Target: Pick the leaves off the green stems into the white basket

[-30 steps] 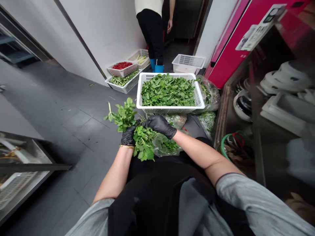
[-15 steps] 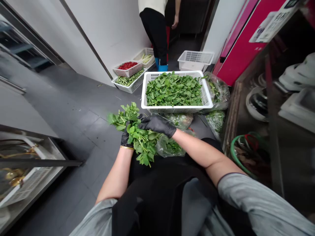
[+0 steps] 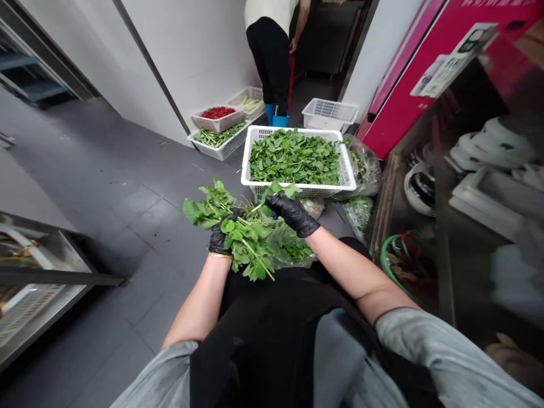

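A bunch of leafy greens (image 3: pixel 250 243) with pale stems lies across my left hand (image 3: pixel 221 233), which wears a black glove and is closed around it. Leaves stick out on both sides of that hand and hide some of its fingers. To the right, my gloved right hand (image 3: pixel 293 214) pinches a small leafy sprig (image 3: pixel 275 191), held just apart from the bunch. Right beyond the hands stands a white plastic basket (image 3: pixel 297 186) filled with loose green leaves (image 3: pixel 295 158). Below my right hand sits a clear plastic bag (image 3: pixel 293 249) with greens in it.
Bagged greens (image 3: pixel 359 214) lie right of the basket. Baskets of red chillies (image 3: pixel 217 113) and green pods (image 3: pixel 216 137) stand by the wall. A person (image 3: pixel 272 62) in blue boots stands behind. Shelves (image 3: pixel 446 226) flank the right, a metal rack (image 3: pixel 63 283) the left.
My right hand has moved right, away from the bunch, with a sprig in its fingers. My left hand stays around the bunch. The person behind has bent further forward.
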`<state>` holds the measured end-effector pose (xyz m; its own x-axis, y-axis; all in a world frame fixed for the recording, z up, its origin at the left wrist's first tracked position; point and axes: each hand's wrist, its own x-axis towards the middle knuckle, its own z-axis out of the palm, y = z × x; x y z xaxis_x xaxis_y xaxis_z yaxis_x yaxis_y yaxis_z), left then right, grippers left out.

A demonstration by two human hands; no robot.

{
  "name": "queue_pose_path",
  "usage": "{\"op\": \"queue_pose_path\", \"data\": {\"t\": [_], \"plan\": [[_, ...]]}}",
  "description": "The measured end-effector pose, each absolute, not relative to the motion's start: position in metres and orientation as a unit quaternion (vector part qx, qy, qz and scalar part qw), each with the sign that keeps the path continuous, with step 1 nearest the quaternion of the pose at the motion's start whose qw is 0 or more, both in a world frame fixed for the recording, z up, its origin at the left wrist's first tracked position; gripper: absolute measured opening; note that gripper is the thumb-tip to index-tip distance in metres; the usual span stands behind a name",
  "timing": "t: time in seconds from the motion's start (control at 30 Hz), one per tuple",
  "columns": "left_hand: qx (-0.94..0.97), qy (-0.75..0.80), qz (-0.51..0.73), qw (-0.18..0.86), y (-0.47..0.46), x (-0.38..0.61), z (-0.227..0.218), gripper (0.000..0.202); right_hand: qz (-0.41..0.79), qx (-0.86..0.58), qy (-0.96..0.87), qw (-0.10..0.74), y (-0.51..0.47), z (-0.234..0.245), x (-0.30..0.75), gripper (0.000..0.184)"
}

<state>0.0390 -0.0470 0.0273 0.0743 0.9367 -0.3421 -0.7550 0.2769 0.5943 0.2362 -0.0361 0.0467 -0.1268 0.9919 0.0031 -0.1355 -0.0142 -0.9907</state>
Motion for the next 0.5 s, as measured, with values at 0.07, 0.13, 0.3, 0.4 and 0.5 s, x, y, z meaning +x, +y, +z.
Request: {"op": "queue_pose_path", "data": {"t": [0.07, 0.13, 0.3, 0.4, 0.5], "plan": [[0.125, 0.336, 0.579, 0.733, -0.044, 0.032, 0.032, 0.008, 0.551, -0.448, -0.462, 0.532, -0.032, 0.05, 0.243, 0.04], [0.143, 0.33, 0.549, 0.755, -0.042, 0.026, 0.035, 0.014, 0.552, -0.454, -0.474, 0.514, -0.03, 0.055, 0.249, 0.041], [0.192, 0.388, 0.522, 0.735, -0.047, 0.04, 0.035, 0.021, 0.539, -0.431, -0.515, 0.508, -0.043, 0.058, 0.235, 0.041], [0.239, 0.413, 0.528, 0.702, -0.051, 0.049, 0.034, 0.036, 0.521, -0.427, -0.502, 0.542, -0.05, 0.052, 0.22, 0.041], [0.284, 0.421, 0.546, 0.666, -0.05, 0.051, 0.034, 0.045, 0.528, -0.404, -0.533, 0.524, -0.049, 0.047, 0.215, 0.035]]}}
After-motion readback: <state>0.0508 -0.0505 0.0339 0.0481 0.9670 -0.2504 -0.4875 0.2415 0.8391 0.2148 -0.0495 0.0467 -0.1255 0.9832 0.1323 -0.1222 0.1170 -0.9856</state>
